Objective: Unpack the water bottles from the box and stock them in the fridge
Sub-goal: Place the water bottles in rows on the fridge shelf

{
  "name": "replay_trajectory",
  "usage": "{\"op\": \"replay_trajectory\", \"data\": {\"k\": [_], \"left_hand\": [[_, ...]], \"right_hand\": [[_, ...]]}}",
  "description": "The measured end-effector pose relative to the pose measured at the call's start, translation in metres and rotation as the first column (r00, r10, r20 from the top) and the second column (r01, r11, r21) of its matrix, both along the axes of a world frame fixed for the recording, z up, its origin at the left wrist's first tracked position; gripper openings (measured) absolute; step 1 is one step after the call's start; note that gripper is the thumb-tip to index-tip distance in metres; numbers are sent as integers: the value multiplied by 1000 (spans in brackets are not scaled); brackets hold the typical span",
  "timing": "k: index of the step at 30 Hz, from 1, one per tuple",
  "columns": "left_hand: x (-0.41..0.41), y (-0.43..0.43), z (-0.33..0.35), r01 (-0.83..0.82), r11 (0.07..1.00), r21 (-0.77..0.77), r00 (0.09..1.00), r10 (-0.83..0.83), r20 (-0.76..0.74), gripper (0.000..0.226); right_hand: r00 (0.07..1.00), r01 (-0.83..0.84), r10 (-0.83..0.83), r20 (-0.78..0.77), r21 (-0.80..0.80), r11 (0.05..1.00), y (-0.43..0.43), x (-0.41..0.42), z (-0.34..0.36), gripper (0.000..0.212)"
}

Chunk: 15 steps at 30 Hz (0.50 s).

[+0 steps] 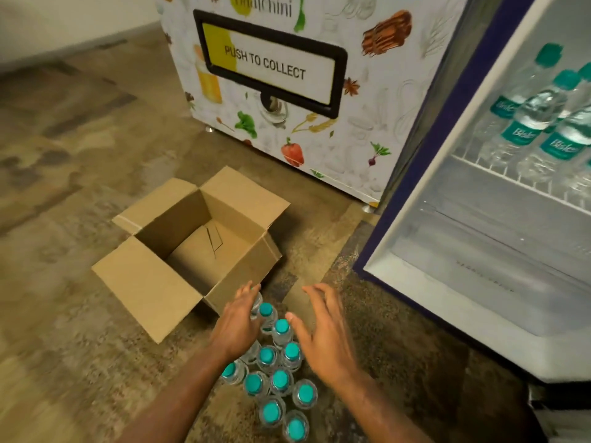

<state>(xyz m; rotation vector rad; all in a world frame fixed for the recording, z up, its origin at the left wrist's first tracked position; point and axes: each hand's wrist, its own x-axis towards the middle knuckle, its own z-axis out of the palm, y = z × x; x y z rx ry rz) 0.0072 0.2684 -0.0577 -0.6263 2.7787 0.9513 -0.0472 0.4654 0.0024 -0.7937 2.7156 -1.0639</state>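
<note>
Several clear water bottles with teal caps [278, 378] stand upright on the floor just in front of me. My left hand [238, 321] lies against the far left bottles of the group, fingers nearly straight, touching one bottle top. My right hand [323, 334] hovers over the right side of the group with fingers spread, holding nothing. The open cardboard box [153, 282] sits on the floor beyond the bottles, and I see nothing inside it. The fridge [415, 282] stands open at the right, with several bottles [540, 123] on its wire shelf.
A white vending machine [319, 123] printed with vegetables and marked "PUSH TO COLLECT" stands behind the box, next to the fridge. The floor is mottled brown stone. The fridge's lower compartment [479, 251] shows no bottles.
</note>
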Motion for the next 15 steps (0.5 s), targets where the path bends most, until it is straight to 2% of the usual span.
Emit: {"op": "replay_trajectory", "data": {"k": [6,12,15], "left_hand": [[0,-14,-26,25,997,-78,1000,-24,14,77],[-6,-27,-45,-39,999,-2,999,39,-1,75],[-13,-31,-50,-60,998,21,998,60,4,66]], "right_hand": [[994,-73,63,89,116,991,-22,1,-37,63],[972,-154,112,205,198,968,-50,-11,-60,66],[959,-185,119,257,253,950,-70,-20,-69,71]]}}
